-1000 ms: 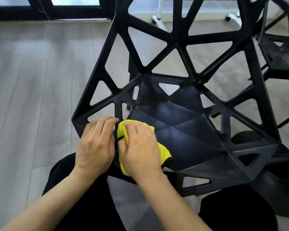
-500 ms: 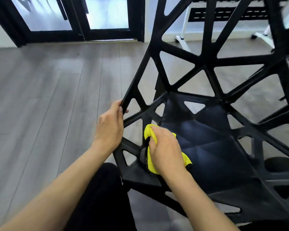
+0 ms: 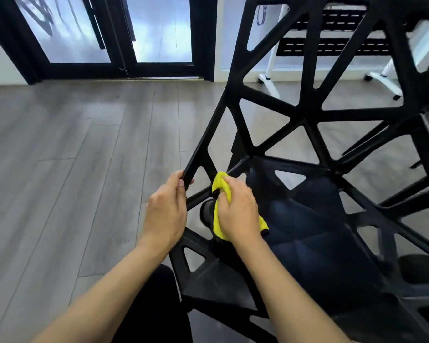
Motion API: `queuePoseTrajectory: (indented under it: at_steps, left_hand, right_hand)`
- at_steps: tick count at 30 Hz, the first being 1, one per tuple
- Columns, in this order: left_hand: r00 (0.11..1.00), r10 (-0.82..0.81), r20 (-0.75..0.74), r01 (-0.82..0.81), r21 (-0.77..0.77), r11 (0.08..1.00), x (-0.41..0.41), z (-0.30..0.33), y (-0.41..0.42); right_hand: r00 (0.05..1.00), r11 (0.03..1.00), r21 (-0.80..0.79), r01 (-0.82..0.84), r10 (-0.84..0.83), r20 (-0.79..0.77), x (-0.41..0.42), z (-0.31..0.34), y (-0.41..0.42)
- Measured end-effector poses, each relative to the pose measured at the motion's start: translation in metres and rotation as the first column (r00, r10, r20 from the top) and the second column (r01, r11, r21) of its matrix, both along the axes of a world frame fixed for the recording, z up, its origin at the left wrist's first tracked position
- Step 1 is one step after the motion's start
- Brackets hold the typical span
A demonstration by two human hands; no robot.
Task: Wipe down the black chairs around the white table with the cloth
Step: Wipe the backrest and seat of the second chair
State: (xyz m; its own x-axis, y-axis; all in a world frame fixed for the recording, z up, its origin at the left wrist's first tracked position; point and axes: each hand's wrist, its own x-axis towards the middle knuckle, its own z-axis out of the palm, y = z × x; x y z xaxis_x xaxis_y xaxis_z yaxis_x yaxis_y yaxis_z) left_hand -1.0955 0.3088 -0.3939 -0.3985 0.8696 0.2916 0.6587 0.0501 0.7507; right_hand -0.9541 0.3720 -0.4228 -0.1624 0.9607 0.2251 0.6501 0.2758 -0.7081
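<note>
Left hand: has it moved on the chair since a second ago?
Yes. The left hand went from lying beside the cloth at the seat's front corner up to gripping the chair side strut.

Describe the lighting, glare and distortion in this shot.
Head view: daylight blows out the glass doors; wide-angle lens bows the floor planks and chair struts; hands sharp, left hand on a strut, right hand gripping the cloth.

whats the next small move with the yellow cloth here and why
Probably slide the right hand and bunched yellow cloth up along the slanted strut of the black lattice plastic chair: the cloth sits at the strut's base, and the left hand grips the frame edge, steadying it.
</note>
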Motion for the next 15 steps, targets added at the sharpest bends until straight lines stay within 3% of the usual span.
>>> queuePoseTrajectory:
  at_steps: [3,7,10,15]
  left_hand:
    - [1.0,-0.002,0.016,0.002,0.023,1.0,0.001,-0.002,0.0]
    - [1.0,-0.005,0.028,0.005,0.026,1.0,0.0,-0.003,0.001]
    - [0.999,-0.009,0.031,0.008,0.033,0.999,0.001,-0.001,0.0]
    - [0.999,-0.015,0.042,0.013,0.044,0.999,0.0,-0.003,0.008]
  right_hand:
    - [0.997,0.995,0.083,-0.064,0.061,0.042,0.001,-0.007,-0.013]
    - [0.965,0.98,0.15,0.134,-0.163,0.205,0.007,-0.019,0.032]
    - [0.936,0.979,0.14,0.144,-0.181,0.301,0.017,-0.023,0.074]
    - [0.952,0.989,0.1,0.111,-0.135,0.275,0.022,-0.017,0.102]
